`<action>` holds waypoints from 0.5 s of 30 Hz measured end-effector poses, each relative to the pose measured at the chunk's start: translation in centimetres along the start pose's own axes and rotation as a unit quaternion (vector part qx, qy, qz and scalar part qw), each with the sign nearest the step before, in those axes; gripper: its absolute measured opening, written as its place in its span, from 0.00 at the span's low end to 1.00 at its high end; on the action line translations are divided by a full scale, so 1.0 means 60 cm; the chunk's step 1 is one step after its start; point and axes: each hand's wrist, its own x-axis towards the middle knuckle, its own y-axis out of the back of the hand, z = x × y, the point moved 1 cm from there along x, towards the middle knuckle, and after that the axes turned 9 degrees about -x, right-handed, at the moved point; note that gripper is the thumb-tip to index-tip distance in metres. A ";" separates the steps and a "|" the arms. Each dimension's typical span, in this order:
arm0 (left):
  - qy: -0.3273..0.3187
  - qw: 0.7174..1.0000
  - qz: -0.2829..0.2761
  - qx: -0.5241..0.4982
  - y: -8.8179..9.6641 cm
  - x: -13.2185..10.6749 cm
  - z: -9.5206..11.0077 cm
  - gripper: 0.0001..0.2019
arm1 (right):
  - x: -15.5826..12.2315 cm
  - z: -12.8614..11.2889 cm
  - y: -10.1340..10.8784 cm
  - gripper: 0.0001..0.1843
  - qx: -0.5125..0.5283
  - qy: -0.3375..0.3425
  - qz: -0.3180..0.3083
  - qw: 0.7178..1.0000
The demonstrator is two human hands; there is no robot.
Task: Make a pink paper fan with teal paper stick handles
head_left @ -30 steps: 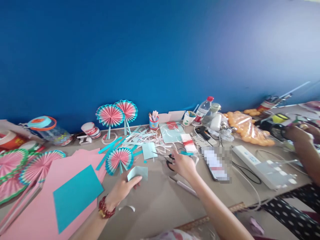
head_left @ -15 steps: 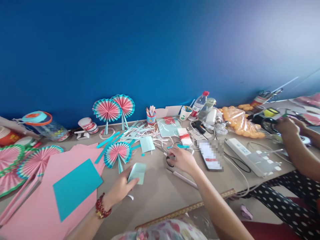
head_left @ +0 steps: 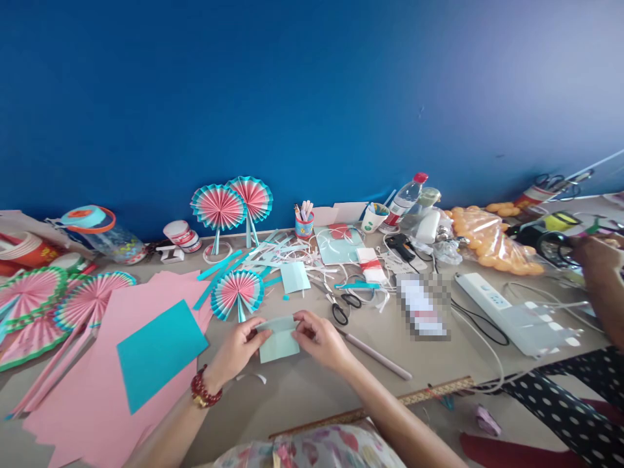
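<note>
My left hand (head_left: 238,344) and my right hand (head_left: 319,337) both pinch a small pale-blue folded paper (head_left: 279,341) just above the table, near its front. The left holds its left edge, the right its upper right edge. Black-handled scissors (head_left: 342,307) lie on the table just beyond my right hand, with nothing touching them. A pinkish pen (head_left: 376,354) lies to the right of my right wrist. A pink-and-teal paper fan (head_left: 237,294) lies behind the left hand.
Pink sheets (head_left: 104,364) with a teal sheet (head_left: 158,354) cover the left side. More fans (head_left: 229,208) stand at the blue wall among paper strips. A phone (head_left: 422,305), power strip (head_left: 507,312) and cables lie right. Another person's arm (head_left: 602,279) reaches in at far right.
My right hand has left the scissors and come back to the pale-blue paper, which both hands now hold. The paper moved slightly right toward the centre.
</note>
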 end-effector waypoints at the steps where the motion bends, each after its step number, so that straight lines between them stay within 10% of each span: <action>1: -0.012 1.000 0.004 -0.015 0.000 0.000 -0.002 0.20 | 0.000 0.001 -0.002 0.08 0.005 0.001 0.000 1.000; 15: 0.034 0.987 0.022 -0.153 -0.028 0.003 -0.026 0.24 | -0.013 0.020 -0.008 0.10 -0.016 0.090 0.066 0.994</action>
